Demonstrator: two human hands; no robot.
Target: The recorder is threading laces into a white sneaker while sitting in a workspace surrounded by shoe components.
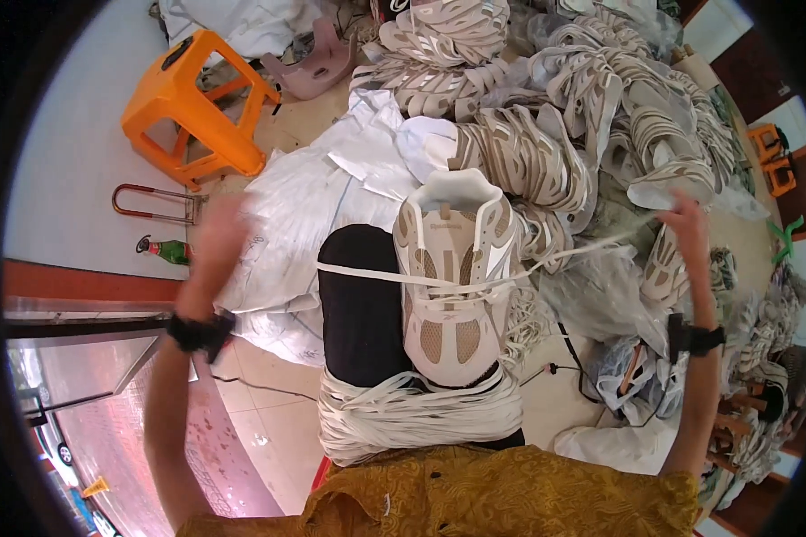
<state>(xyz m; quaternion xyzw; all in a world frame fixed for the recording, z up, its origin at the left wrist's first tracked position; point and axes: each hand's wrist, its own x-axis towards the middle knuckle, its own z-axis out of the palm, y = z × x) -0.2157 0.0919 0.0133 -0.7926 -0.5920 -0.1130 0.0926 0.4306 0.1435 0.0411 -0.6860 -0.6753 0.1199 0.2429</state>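
Observation:
A beige and white sneaker [457, 331] stands upright in front of me, toe toward me, beside a black shoe-shaped form [360, 295]. A cream shoelace [591, 245] runs through the sneaker's lower eyelets. My right hand [687, 228], raised far out to the right, is closed on one end, and the lace is stretched between hand and shoe. The other length lies across the black form and stops in view at its left edge. My left hand [219, 237] is out to the left, smeared by motion; its fingers cannot be made out. A bundle of cream laces [416, 416] lies over my lap.
Piles of stacked beige shoe uppers [519, 166] fill the far middle and right. White sacks [304, 215] lie behind the black form. An orange stool [184, 107], a green bottle [166, 249] and a red-handled metal frame [152, 204] are at left. Clear plastic bags [609, 291] lie to the right.

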